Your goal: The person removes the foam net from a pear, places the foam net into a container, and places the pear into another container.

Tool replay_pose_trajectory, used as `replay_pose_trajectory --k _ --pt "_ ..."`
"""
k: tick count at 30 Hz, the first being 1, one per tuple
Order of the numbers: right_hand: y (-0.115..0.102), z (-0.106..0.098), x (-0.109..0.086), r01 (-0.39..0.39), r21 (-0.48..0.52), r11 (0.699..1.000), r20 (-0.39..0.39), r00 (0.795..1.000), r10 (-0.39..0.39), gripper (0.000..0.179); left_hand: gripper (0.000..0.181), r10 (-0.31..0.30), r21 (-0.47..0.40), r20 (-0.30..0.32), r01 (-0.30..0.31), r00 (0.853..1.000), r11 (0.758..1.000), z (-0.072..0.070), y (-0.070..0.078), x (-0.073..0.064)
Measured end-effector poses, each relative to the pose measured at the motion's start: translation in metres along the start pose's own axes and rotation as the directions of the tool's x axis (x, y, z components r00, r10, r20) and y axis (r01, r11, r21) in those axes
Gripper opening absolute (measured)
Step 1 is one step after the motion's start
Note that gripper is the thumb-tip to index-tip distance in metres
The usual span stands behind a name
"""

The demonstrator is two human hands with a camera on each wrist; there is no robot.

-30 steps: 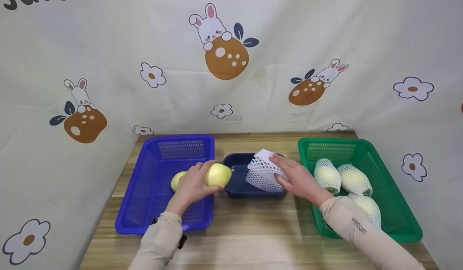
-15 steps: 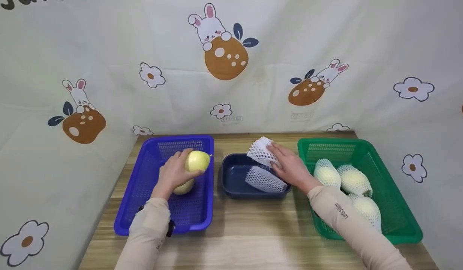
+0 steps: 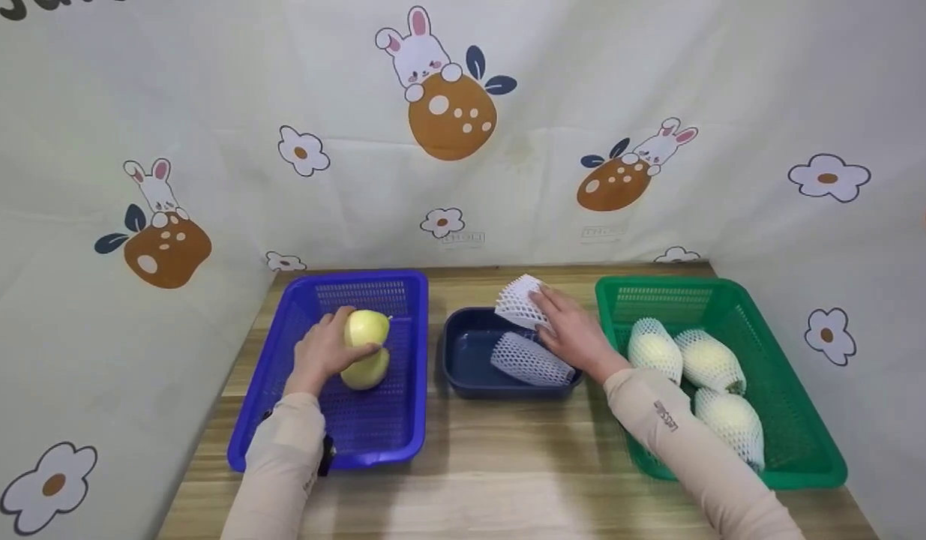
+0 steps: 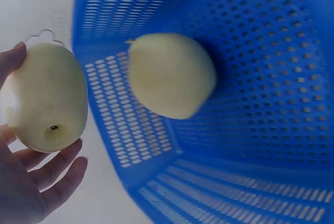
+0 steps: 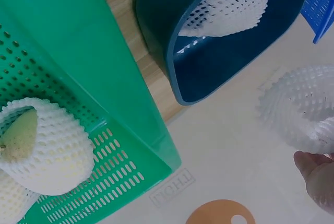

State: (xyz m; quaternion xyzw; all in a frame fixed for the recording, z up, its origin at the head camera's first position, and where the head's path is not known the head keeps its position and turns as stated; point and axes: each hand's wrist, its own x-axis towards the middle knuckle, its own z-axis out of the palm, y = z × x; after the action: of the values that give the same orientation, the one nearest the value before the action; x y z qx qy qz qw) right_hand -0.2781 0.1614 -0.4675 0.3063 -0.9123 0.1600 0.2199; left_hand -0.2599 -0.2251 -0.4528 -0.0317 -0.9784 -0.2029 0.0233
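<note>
My left hand [image 3: 319, 354] grips a pale yellow pear [image 3: 367, 328] over the blue basket [image 3: 283, 390], its stem end to the right in the head view. Fingers and thumb wrap the pear's sides in the left wrist view. Just below it, a second bare pear [image 4: 169, 75] lies on the basket floor. With curled fingers, my right hand [image 3: 575, 328] holds a white foam net sleeve [image 3: 519, 302] above the back of the dark blue tub [image 3: 466, 352]. Another foam net sleeve [image 3: 531, 360] lies inside that tub, and no fruit shows in either sleeve.
To the right stands a green basket [image 3: 796, 420] with several pears [image 3: 708, 360] in foam nets. My right sleeve [image 3: 661, 416] crosses its near left side. The wooden table [image 3: 485, 465] shows in front of the tub, and a printed cloth [image 3: 537, 187] hangs behind.
My left hand has carried the pear left from beside the tub and lowered it over the blue basket. My right hand has raised its foam net sleeve off the other one.
</note>
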Motion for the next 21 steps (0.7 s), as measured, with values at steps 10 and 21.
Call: replay_pose_trajectory --k 10,21 --pt "0.003 0.010 -0.005 -0.051 -0.028 0.998 0.118 0.992 0.054 0.052 0.074 -0.086 0.047 0.100 0.082 0.991 0.996 0.002 -0.032 0.000" --pt "0.003 0.020 -0.011 -0.026 -0.007 1.000 0.165 0.986 0.027 0.053 0.085 -0.180 0.064 0.197 0.171 0.964 0.983 0.001 -0.046 -0.003"
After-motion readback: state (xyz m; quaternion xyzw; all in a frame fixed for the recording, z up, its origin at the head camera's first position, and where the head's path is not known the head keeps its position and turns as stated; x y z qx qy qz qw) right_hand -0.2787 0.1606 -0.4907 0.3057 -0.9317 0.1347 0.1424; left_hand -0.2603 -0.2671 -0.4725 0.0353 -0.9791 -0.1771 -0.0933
